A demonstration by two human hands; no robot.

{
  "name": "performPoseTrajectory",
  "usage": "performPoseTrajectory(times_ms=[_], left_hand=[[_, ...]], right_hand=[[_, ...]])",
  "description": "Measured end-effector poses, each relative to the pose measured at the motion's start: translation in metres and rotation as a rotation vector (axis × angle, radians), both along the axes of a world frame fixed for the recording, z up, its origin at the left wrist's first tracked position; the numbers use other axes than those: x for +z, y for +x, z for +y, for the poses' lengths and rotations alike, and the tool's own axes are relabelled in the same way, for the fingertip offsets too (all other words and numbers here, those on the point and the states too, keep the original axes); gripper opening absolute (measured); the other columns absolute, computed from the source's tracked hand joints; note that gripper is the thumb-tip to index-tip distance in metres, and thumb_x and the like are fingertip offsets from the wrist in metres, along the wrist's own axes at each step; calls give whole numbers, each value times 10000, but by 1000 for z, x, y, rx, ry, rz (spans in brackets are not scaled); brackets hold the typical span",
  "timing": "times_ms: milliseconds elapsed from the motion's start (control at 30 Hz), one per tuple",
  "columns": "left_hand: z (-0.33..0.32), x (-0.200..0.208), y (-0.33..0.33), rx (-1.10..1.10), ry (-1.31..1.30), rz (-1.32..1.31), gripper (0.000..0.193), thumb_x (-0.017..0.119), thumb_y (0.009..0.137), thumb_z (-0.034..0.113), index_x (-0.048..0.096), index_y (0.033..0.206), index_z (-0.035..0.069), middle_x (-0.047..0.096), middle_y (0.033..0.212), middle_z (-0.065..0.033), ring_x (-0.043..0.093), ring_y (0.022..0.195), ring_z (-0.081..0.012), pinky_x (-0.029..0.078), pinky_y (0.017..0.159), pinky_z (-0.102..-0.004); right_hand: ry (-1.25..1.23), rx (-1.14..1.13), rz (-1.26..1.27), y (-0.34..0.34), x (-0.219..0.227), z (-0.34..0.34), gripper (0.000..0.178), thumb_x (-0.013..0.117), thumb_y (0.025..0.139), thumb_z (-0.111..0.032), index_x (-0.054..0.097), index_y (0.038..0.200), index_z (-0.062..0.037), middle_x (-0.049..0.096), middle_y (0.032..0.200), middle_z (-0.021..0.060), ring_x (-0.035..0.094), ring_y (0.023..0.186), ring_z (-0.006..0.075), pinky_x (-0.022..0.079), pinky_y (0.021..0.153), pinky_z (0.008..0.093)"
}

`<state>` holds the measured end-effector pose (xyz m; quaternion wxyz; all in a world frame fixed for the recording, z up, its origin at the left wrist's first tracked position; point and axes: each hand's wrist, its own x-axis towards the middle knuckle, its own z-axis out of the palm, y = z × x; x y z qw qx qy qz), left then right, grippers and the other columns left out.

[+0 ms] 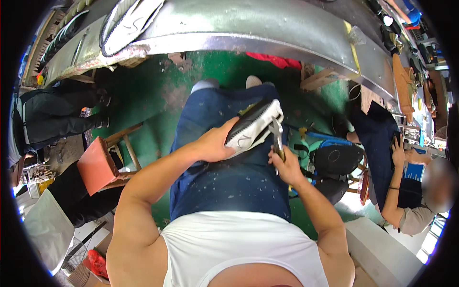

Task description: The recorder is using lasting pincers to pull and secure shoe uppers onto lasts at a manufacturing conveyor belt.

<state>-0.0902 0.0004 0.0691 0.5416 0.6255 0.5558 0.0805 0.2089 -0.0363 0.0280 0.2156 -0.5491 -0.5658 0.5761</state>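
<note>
Over my lap, a white shoe [241, 140] with a dark sole is tilted, its toe pointing away and to the right. My left hand [215, 143] is closed round its near left end, with the thumb hidden behind the white upper. In my right hand [288, 166] is a pair of metal pliers [277, 139], gripped by the handles. Their jaws meet the edge of the white upper near the toe; whether they bite on it I cannot tell. Dark blue cloth [220, 186] with pale specks covers my legs beneath the shoe.
Ahead runs a metal-topped bench [229, 21], a white shoe upper [130, 33] with black edging at its left. A reddish stool [98, 165] stands left. A seated person [382, 153] is at the right, beyond a black bag [337, 159]; another person's dark-clothed legs [62, 115] show at the left.
</note>
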Motion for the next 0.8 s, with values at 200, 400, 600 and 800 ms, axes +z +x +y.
performPoseTrajectory(times_ms=[200, 400, 600, 800], left_hand=[[35, 82, -8, 247, 394, -157, 690, 838, 752, 96, 460, 1326, 31, 721, 1078, -187, 704, 987, -232, 557, 859, -357], [84, 45, 22, 506, 368, -770, 433, 820, 832, 141, 570, 1163, 16, 646, 1027, -34, 601, 934, -89, 519, 831, -274], [131, 14, 51, 381, 8, -207, 543, 751, 870, 413, 656, 1149, -43, 709, 932, -90, 654, 843, -184, 530, 773, -340], [69, -83, 46, 624, -492, -608, 550, 368, 1085, 449, 599, 1316, 7, 657, 1260, -113, 628, 1109, -200, 482, 982, -343]], right_hand=[[72, -220, 216, 3, -14, -26, 307, 593, 991, -213, 552, 1216, -8, 654, 891, 33, 596, 741, 115, 492, 666, 273], [31, -121, 69, 10, -2, -19, 299, 555, 1009, -201, 543, 1216, 14, 653, 882, 43, 623, 768, 128, 505, 713, 284], [-6, 81, -70, 19, 29, 9, 306, 559, 991, -146, 558, 1240, 31, 660, 966, 85, 631, 837, 140, 508, 772, 301], [-32, 332, -249, 13, 59, 42, 404, 594, 946, -163, 545, 1302, 21, 664, 1023, 231, 660, 969, 360, 507, 875, 387]])
